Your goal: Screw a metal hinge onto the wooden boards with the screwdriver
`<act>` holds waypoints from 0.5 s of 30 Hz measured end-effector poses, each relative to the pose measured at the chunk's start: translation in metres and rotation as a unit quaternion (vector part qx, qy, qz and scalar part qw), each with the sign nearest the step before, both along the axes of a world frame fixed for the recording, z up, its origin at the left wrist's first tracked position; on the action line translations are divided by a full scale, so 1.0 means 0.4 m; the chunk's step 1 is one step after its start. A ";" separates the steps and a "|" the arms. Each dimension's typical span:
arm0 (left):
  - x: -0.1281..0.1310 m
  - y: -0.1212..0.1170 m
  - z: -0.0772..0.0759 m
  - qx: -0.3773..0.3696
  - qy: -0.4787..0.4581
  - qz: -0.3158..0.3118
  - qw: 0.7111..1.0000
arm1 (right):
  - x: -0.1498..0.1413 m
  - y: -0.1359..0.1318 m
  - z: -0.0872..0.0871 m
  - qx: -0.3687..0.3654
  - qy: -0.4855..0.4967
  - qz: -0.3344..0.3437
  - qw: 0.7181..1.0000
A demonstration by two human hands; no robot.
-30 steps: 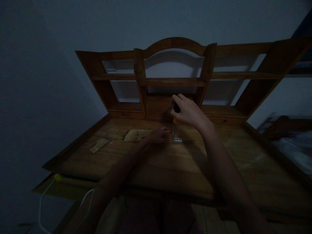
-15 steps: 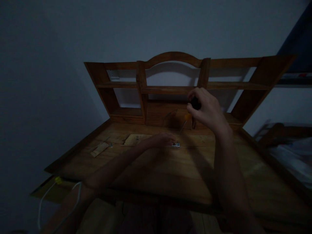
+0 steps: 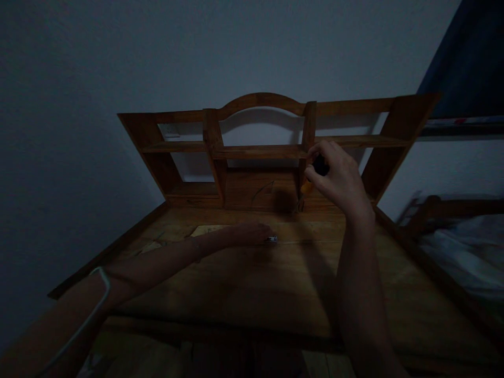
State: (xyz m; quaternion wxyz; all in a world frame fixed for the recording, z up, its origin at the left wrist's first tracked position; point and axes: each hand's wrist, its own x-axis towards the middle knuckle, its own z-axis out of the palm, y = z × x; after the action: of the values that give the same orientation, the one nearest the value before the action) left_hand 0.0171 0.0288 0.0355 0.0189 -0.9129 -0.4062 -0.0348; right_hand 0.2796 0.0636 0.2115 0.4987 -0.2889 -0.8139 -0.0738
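A pale wall (image 3: pixel 252 47) stands at the back. In front of you is a big wooden desk (image 3: pixel 244 286), with a wooden shelf unit (image 3: pixel 260 152) along its far edge. Off to the right you can see a bit of a wooden bed frame (image 3: pixel 444 206). Your right hand (image 3: pixel 334 170) is up above the desk, its fingers curled around a handle. Your left hand (image 3: pixel 250 233) is down low over the desk top; I can't tell if its fingers pinch anything. A flat wooden board (image 3: pixel 205 230) lies partly behind your left arm. The screwdriver (image 3: pixel 306 186) in your right hand is black and orange, and its tip points down, well apart from the little metal hinge (image 3: pixel 272 239). That shiny hinge is on the desk, right at your left fingertips.
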 end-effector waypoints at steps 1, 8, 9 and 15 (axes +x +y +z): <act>0.001 0.001 -0.003 0.007 0.020 -0.010 1.000 | 0.006 0.002 0.001 0.000 0.003 -0.001 1.000; -0.003 0.014 -0.013 0.040 0.111 -0.057 0.991 | 0.057 0.013 0.005 0.002 0.038 -0.017 0.999; -0.004 0.017 -0.015 0.040 0.115 -0.061 0.991 | 0.066 0.013 0.005 0.002 0.043 -0.022 0.999; -0.004 0.048 -0.026 0.024 0.142 -0.048 0.988 | 0.121 0.024 0.004 0.012 0.069 -0.056 0.996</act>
State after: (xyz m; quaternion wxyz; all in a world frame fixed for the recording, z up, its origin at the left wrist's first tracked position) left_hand 0.0156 0.0479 0.0251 0.0964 -0.9265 -0.3537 0.0847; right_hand 0.3280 0.0732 0.2130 0.5521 -0.3330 -0.7590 -0.0912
